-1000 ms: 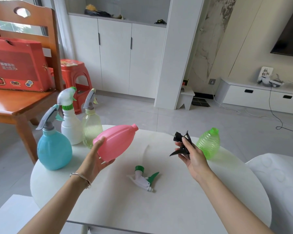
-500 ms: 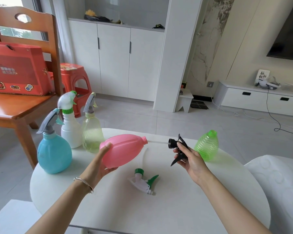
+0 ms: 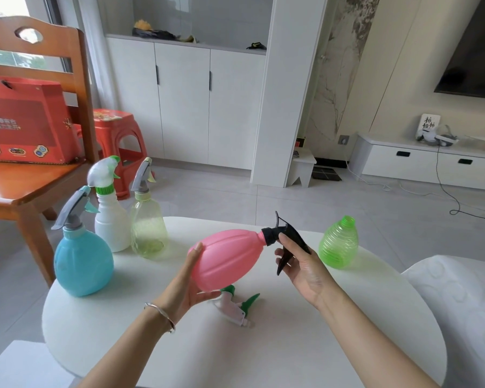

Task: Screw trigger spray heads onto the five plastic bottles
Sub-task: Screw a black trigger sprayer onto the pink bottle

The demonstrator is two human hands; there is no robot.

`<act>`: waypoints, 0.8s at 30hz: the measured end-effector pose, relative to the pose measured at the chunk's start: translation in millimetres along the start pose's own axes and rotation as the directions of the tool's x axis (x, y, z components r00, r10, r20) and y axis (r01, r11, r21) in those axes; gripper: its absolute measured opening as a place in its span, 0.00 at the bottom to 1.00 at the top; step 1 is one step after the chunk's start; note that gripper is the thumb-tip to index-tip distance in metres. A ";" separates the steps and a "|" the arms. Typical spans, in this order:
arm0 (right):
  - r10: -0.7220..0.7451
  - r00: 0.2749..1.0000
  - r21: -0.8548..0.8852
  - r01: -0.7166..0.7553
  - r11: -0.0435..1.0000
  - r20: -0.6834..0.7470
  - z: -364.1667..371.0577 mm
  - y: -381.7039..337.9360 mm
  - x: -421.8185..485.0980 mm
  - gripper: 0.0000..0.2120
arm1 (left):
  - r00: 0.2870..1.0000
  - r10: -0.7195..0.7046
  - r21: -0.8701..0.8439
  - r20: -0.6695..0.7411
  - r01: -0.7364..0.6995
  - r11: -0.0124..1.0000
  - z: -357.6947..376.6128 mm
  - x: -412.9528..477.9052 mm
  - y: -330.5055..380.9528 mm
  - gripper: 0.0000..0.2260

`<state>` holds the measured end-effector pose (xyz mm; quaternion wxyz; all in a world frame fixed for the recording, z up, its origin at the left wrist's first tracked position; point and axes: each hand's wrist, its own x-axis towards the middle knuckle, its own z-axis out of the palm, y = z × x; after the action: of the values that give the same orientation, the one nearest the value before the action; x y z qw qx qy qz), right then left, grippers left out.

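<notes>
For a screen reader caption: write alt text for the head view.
The left hand holds a pink plastic bottle sideways above a white table while the right hand grips a black trigger spray head at its neck. A ribbed green plastic bottle stands uncapped; a white-and-green trigger spray head lies loose.

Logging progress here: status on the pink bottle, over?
Left hand holds pink bottle. Right hand grips black head at its neck. Nothing in the way.

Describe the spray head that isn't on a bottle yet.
On the round white table, look just under the pink bottle held in the left hand. The loose spray head lies on its side: white body, green trigger, unlike the black spray head at the bottle's neck.
</notes>
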<state>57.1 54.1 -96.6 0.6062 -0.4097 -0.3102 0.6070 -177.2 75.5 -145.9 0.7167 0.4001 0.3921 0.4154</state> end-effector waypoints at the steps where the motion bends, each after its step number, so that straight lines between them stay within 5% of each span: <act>1: -0.006 1.000 0.010 0.006 1.000 0.009 0.5 -0.5 0.1 0.11 | 0.999 -0.030 0.006 0.017 0.030 1.000 2.6 -0.5 -0.6 0.34; 7: -0.073 0.992 0.025 0.071 0.997 0.103 5.0 -1.6 -1.9 0.12 | 0.976 -0.165 0.081 0.141 0.155 0.985 14.1 0.7 -6.6 0.39; 14: -0.085 0.996 -0.056 0.086 0.995 0.017 -0.2 -2.9 0.3 0.15 | 0.986 0.037 0.095 0.165 -0.053 0.994 11.3 0.5 -7.2 0.38; 22: -0.121 0.993 -0.212 0.117 0.970 -0.006 -3.7 -3.0 1.7 0.17 | 0.976 0.073 0.244 0.204 -0.123 0.962 11.5 -7.5 -8.4 0.41; 24: -0.098 0.995 -0.185 0.090 0.979 -0.032 -1.3 1.8 1.4 0.17 | 0.976 -0.004 0.207 0.218 -0.042 0.977 12.1 -8.6 -6.0 0.39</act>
<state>57.5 55.2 -99.0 0.6001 -0.4612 -0.3713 0.5378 -167.7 62.7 -144.8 0.7047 0.5206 0.3493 0.3322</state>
